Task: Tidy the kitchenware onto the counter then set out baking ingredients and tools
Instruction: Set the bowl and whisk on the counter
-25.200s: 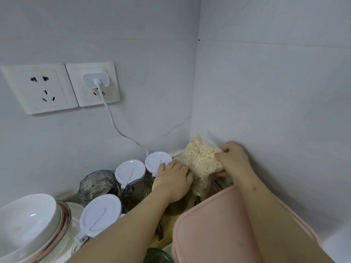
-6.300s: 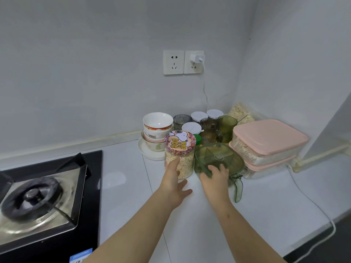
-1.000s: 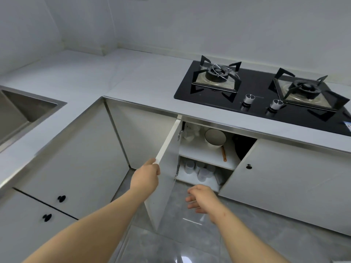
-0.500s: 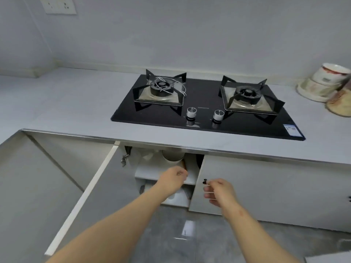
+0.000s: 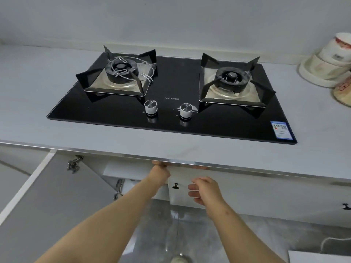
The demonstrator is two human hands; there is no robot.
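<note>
Below the counter edge, my left hand (image 5: 159, 172) curls over the top left corner of the right cabinet door (image 5: 182, 196), its fingertips partly hidden by the steel lip. My right hand (image 5: 206, 188) hovers in front of that door, just right of its small black knob (image 5: 175, 186), fingers loosely bent and holding nothing. The left cabinet door (image 5: 47, 202) hangs wide open. The cabinet's inside is mostly hidden by the counter and my arms. Stacked bowls on a plate (image 5: 326, 63) and a jar (image 5: 343, 92) stand on the counter at the far right.
A black two-burner gas hob (image 5: 171, 118) with two knobs fills the middle of the grey counter (image 5: 28, 92). A wire rack (image 5: 133, 67) lies on the left burner. Another door knob (image 5: 346, 206) shows at the right. Grey tiled floor (image 5: 171, 234) lies below.
My left hand has come up from the shelf inside the cabinet to the top corner of the right door. My right hand stays beside the knob. The view has moved closer to the hob.
</note>
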